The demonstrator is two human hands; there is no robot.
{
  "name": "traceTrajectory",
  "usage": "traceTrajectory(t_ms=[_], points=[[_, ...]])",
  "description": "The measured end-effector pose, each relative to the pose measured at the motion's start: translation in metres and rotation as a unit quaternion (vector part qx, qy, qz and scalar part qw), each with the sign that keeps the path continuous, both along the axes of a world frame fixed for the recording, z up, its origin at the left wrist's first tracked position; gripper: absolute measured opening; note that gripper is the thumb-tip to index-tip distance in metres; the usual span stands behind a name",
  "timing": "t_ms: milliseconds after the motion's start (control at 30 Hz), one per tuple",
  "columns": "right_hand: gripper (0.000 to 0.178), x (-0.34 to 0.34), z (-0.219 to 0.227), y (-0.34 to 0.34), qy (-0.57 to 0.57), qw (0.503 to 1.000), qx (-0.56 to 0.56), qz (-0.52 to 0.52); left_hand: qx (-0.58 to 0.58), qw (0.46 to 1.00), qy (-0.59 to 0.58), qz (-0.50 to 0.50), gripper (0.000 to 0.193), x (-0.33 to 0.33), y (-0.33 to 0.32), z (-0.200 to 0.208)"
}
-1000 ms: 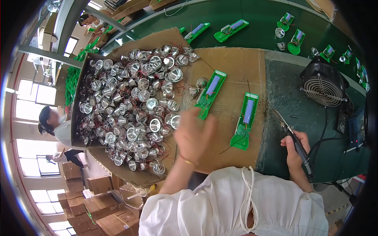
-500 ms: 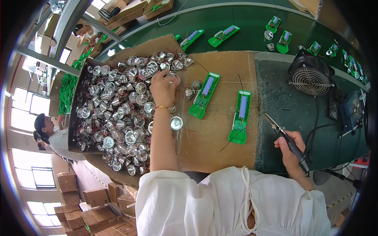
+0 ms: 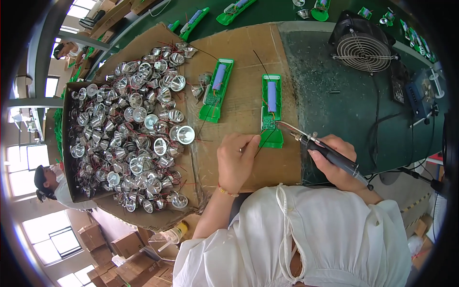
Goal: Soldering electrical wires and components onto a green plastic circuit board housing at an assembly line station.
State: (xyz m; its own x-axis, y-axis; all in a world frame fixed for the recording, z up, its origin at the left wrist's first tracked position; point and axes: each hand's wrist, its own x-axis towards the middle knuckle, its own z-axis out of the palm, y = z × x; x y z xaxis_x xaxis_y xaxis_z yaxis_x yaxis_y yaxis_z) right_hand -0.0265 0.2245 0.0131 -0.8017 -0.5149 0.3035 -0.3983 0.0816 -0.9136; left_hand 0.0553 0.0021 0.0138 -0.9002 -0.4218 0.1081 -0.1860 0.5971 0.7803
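Head view: left hand (image 3: 237,160) back from reflector pile (image 3: 131,124), now pinching thin wire beside green board (image 3: 270,111) on worktop. Right hand (image 3: 334,160) clenches soldering iron (image 3: 319,146), tip at board: joint ready.

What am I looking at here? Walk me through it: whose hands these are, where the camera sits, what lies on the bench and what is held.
There is no machine here: a person works with bare hands, filmed by a wide camera worn on their head, looking down, so straight edges bend. The right hand holds a soldering iron in its grip, tip at a green open casing with a blue cylinder inside. The left hand pinches a thin wire beside that casing. A second green casing lies on the cardboard sheet. Left of it, a cardboard box holds many shiny silver reflector cups. A small fan stands upper right.
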Motion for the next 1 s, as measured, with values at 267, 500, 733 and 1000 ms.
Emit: traceTrajectory(t_ms=[267, 500, 733, 1000], points=[[0.016, 0.005, -0.004, -0.001, -0.088, 0.995, 0.03, -0.026, 0.023, 0.999, 0.022, 0.006, 0.01, -0.007, 0.008, -0.016], [0.016, 0.004, -0.007, -0.006, -0.08, 0.996, 0.027, -0.021, 0.044, 0.999, 0.024, 0.018, 0.011, -0.008, 0.01, -0.02], [0.016, 0.009, -0.011, 0.0, -0.118, 0.992, 0.03, -0.025, 0.053, 0.998, 0.018, 0.01, 0.011, -0.008, 0.011, -0.02], [0.016, 0.011, -0.006, -0.001, -0.159, 0.987, 0.009, -0.016, 0.035, 0.999, 0.028, 0.015, 0.011, -0.009, 0.012, -0.022]])
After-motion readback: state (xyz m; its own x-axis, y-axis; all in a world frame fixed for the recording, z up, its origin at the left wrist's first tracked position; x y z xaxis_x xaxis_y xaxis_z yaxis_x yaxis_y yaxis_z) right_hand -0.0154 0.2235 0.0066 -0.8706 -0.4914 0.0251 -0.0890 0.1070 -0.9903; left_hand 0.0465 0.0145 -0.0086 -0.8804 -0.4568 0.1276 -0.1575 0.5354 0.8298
